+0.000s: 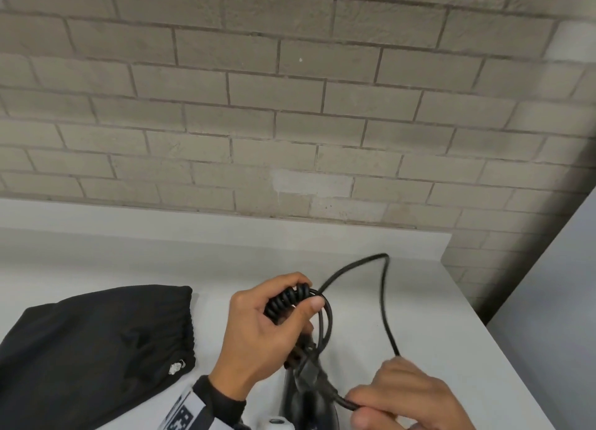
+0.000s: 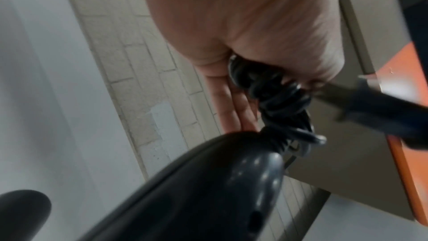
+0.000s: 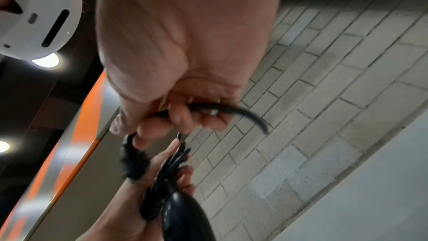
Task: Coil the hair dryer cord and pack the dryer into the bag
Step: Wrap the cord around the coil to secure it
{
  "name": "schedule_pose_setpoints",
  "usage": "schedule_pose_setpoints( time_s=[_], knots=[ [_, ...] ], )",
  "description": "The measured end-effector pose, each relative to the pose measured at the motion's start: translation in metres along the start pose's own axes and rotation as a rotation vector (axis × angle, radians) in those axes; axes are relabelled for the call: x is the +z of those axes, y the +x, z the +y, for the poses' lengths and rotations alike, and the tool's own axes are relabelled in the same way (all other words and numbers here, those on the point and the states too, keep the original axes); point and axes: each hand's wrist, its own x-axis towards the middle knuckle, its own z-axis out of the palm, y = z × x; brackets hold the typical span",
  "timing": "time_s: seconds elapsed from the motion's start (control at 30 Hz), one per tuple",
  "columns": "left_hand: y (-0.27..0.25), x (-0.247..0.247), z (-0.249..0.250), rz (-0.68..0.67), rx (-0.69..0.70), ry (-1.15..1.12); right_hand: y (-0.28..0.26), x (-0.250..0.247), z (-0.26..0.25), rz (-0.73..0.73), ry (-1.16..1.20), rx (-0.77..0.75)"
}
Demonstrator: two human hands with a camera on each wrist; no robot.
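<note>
My left hand grips several turns of black cord wound into a bundle, thumb pressed on top. The black hair dryer hangs below that hand; its rounded body fills the lower left wrist view. My right hand pinches the loose cord near the bottom right, and the cord arcs up over the counter and back to the bundle. In the right wrist view, curled fingers hold the cord. A black drawstring bag lies flat on the counter to the left.
The white counter ends at a right edge near the cord. A grey brick wall rises behind it. A grey panel stands at the far right.
</note>
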Motion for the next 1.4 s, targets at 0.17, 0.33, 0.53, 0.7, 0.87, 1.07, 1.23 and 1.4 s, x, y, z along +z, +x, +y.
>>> schedule_pose_setpoints(
  time_s=[0.17, 0.33, 0.53, 0.7, 0.87, 1.07, 1.23, 1.4],
  knots=[
    [0.005, -0.008, -0.002, 0.086, 0.005, 0.029, -0.022, -0.001, 0.032, 0.048, -0.031, -0.032],
    [0.000, -0.005, -0.001, 0.061, 0.064, 0.042, -0.039, 0.015, 0.065, 0.167, -0.051, 0.272],
    [-0.003, -0.001, 0.002, 0.005, 0.111, 0.062, -0.001, 0.019, 0.034, 0.576, -0.038, 0.247],
    [-0.006, 0.003, 0.007, -0.036, 0.172, 0.085, 0.039, 0.021, 0.018, 0.591, -0.141, 0.148],
    [-0.007, 0.000, 0.010, -0.048, 0.228, 0.087, 0.058, 0.036, 0.021, 0.390, -0.010, 0.096],
    [-0.009, -0.003, 0.007, -0.018, 0.256, 0.097, 0.064, 0.045, 0.019, 0.332, 0.189, 0.194],
    [-0.010, -0.003, 0.008, 0.046, 0.303, 0.123, 0.058, 0.043, 0.007, 0.178, 0.557, 0.300],
    [-0.007, 0.000, 0.008, 0.137, 0.325, 0.230, 0.055, 0.046, -0.011, 0.138, 0.562, 0.368]
  ],
)
